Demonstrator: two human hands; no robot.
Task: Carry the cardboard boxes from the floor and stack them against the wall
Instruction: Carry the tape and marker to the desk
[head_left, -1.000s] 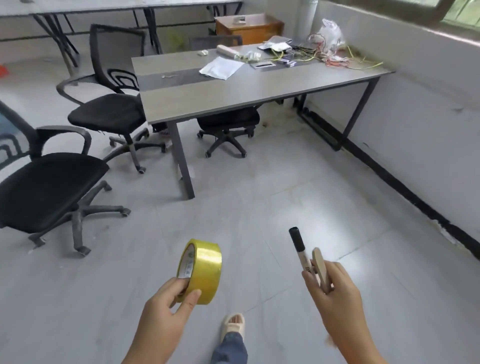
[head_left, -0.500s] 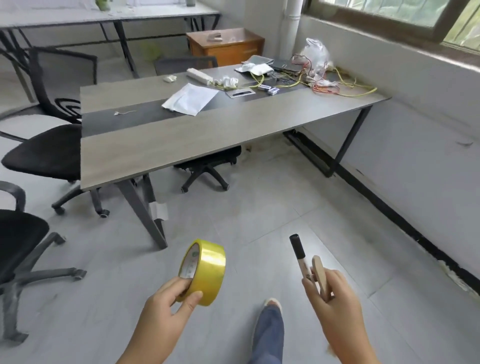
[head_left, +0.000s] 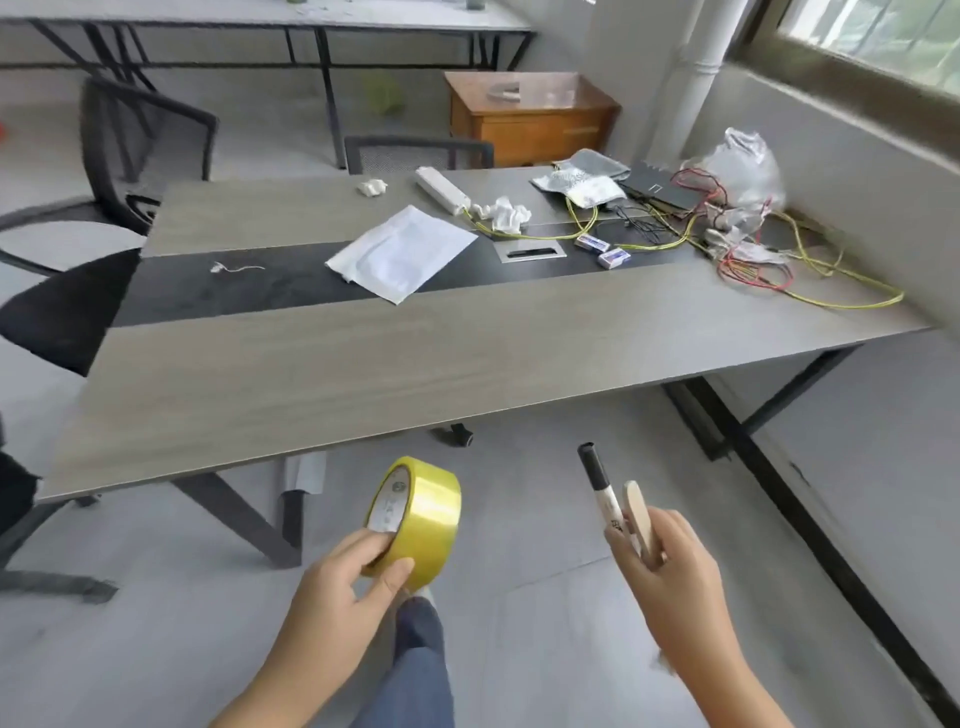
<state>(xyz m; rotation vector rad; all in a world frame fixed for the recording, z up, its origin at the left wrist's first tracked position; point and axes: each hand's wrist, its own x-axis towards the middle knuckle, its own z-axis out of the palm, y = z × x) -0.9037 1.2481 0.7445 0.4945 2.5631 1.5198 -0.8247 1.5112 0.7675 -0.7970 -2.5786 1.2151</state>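
Yellow adhesive tape roll (head_left: 418, 517) is held in the left hand (head_left: 345, 582): the thumb presses its outer band and the fingers curl against its printed core face. The roll stands on edge, tilted, above the grey floor (head_left: 519, 649).

The right hand (head_left: 670, 577) is clamped around two items at once. A marker (head_left: 602, 493) with a black cap points up and away from the palm. A flat pale wooden piece (head_left: 638, 514) lies just beside the marker, touching it; what it is cannot be told.

Both hands are raised in front of a long grey desk (head_left: 415, 358) with a dark centre strip. On the desk lie a white envelope-like sheet (head_left: 400, 252), a white power strip (head_left: 441, 189), crumpled tissue (head_left: 504, 213), two small blue-and-white boxes (head_left: 602, 249), yellow and red wires (head_left: 753, 260) and a clear plastic bag (head_left: 743, 171). The desk's far right end is near the white wall (head_left: 857, 176) under a window.

A black office chair (head_left: 104, 208) stands at the left end of the desk. A wooden cabinet (head_left: 530, 119) stands behind the desk. A denim-clad leg (head_left: 421, 665) shows between the forearms.

Cardboard boxes are not in view.
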